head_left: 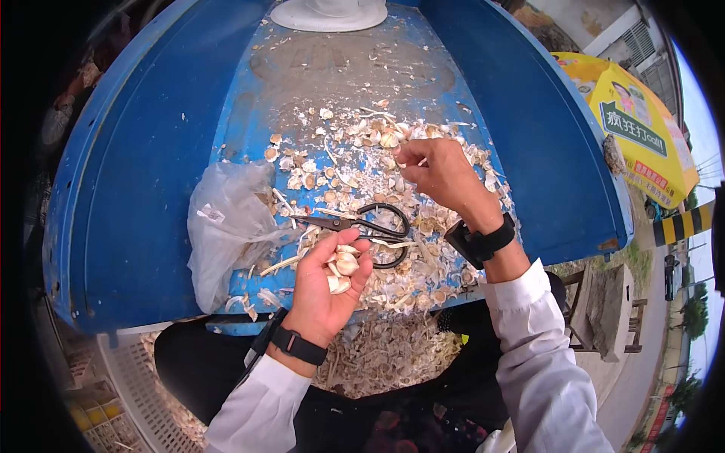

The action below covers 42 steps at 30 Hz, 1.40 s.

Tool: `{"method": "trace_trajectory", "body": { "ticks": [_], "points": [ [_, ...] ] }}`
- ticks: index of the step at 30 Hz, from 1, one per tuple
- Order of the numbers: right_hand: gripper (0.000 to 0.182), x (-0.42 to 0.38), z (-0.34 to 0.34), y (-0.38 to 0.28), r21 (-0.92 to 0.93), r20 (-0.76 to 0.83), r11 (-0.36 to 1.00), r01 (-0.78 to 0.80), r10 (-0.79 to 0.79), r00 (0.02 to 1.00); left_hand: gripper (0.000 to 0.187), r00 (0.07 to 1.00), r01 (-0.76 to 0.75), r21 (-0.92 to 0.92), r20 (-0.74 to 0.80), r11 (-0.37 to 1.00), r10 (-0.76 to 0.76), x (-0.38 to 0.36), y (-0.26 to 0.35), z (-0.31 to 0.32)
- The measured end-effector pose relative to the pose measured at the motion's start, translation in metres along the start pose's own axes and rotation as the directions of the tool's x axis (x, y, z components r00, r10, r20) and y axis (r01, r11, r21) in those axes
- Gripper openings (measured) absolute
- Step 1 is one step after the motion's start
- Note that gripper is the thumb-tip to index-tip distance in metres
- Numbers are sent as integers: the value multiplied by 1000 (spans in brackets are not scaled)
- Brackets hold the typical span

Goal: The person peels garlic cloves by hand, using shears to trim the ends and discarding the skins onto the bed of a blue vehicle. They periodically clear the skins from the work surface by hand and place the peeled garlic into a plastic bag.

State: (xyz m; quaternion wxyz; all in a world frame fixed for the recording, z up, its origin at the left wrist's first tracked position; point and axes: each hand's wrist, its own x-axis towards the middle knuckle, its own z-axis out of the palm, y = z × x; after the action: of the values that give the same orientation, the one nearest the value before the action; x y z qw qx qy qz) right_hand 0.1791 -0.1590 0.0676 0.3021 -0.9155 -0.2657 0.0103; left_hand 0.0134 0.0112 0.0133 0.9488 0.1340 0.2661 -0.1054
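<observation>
Several garlic cloves [346, 263] rest in the palm of my left hand [326, 291], its fingers curled round them. Beyond it, black-handled scissors [336, 223] lie on the blue surface, blades pointing left. My right hand [445, 175] is over the scattered garlic peels [423, 226], its thumb and forefinger pinched together near the pile's upper part. Whatever is between those fingertips is too small to name. Near the pinch, a garlic clove [389, 140] lies among skins. A clear plastic bag [226, 226] sits crumpled left of the scissors.
Blue side walls [513, 98] slope up around the work surface. A white round object [328, 13] stands at the far end. Below the near edge is a heap of peels [385, 355]. A white plastic crate [143, 385] is at lower left, a yellow umbrella [649, 143] at right.
</observation>
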Motion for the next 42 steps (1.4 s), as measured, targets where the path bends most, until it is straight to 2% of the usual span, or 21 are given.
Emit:
{"method": "trace_trajectory", "body": {
  "ticks": [2,4,6,8,9,10,11,13,14,16,17,21,25,27,28,30,31,32,33,37,42],
  "points": [
    [13,-1,11,36,-69,90,997,-42,48,995,25,977,123,-72,186,990,-108,5,3,-15],
    [11,-2,8,39,-135,180,988,-79,103,978,25,971,123,-88,218,989,-101,7,2,-16],
    [10,-9,5,41,-65,257,962,-264,271,928,24,966,124,-105,240,987,-95,8,1,-19],
    [11,-17,5,38,-62,222,982,-181,190,956,27,973,99,-77,218,992,-80,9,3,-15],
    [13,-24,3,25,117,173,971,-210,189,967,27,974,92,-80,214,993,-73,7,2,-8],
    [15,-31,-1,8,293,123,928,-228,200,972,29,996,47,-42,74,998,-44,-1,-1,11],
    [15,-35,-3,-11,296,124,927,-229,201,972,30,998,11,2,-65,1000,-11,-5,-3,21],
    [17,-40,-4,-41,431,351,861,-271,117,929,31,999,19,-5,-27,1000,-19,-1,-6,15],
    [17,-35,0,-32,433,351,861,-268,113,930,32,1000,21,-19,14,1000,-21,1,-5,11],
    [16,-18,12,3,8,18,974,-227,226,974,30,999,24,-16,28,1000,-24,3,-3,2],
    [15,-13,16,13,-49,43,961,-272,274,961,28,999,33,-12,40,999,-32,3,-2,-1],
    [16,-13,33,27,10,45,999,-46,46,998,23,996,49,-63,84,997,-43,2,1,-6],
    [12,-32,13,-16,37,-37,996,-80,81,996,18,995,32,-79,100,996,-24,1,6,-5],
    [12,-56,-4,-58,437,65,882,-175,163,985,18,998,27,-82,67,996,-21,0,8,-5],
    [12,-77,-13,-90,601,85,788,-133,103,991,17,999,0,-73,41,997,3,0,8,-4],
    [16,-110,-41,-138,666,71,703,250,-394,916,16,999,-23,-63,25,998,24,0,6,-5],
    [21,-128,-34,-150,827,-87,424,368,-551,830,16,998,-8,-66,62,998,12,-1,7,-7],
    [28,-138,-36,-134,960,80,234,151,-750,657,16,995,6,-67,98,998,1,-1,8,-8],
    [28,-147,-37,-139,959,76,236,157,-749,658,16,990,24,-80,140,997,-12,-1,8,-10],
    [19,-171,-34,-185,927,-351,-82,366,-534,770,17,991,23,-53,135,998,-16,-7,7,-11],
    [16,-166,-22,-193,896,-443,-208,393,-486,753,16,991,71,-47,119,996,-65,-14,6,-8]
  ]
}}
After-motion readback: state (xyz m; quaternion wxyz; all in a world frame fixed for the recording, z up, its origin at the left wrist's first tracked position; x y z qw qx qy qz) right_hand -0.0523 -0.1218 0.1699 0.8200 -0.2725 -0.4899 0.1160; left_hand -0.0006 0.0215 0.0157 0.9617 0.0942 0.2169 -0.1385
